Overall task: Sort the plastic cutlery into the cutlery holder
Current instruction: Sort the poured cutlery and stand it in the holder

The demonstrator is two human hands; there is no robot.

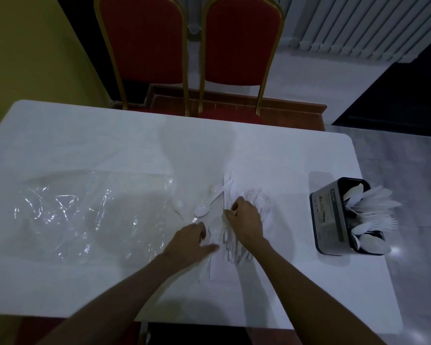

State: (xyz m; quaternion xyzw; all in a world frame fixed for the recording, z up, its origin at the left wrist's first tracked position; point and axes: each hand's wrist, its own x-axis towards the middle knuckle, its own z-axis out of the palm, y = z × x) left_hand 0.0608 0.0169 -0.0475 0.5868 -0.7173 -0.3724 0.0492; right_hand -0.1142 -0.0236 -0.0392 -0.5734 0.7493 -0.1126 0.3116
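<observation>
Loose heap of white plastic cutlery (pixel 230 195) at centre; right hand (pixel 246 219) pinching pieces; left hand (pixel 192 241) spread open, empty; black rectangular cutlery holder (pixel 334 217) at 3 o'clock, part-filled

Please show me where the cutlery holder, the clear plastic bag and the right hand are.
cutlery holder (pixel 330 215): head view, on its labelled side wall.
clear plastic bag (pixel 85 212): head view, on its crinkled middle.
right hand (pixel 245 217): head view, on its back.

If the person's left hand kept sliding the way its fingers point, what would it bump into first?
The left hand points right, toward the pile of white plastic cutlery under the right hand. It would likely meet those handles first, almost at once; depth is hard to judge.
</observation>
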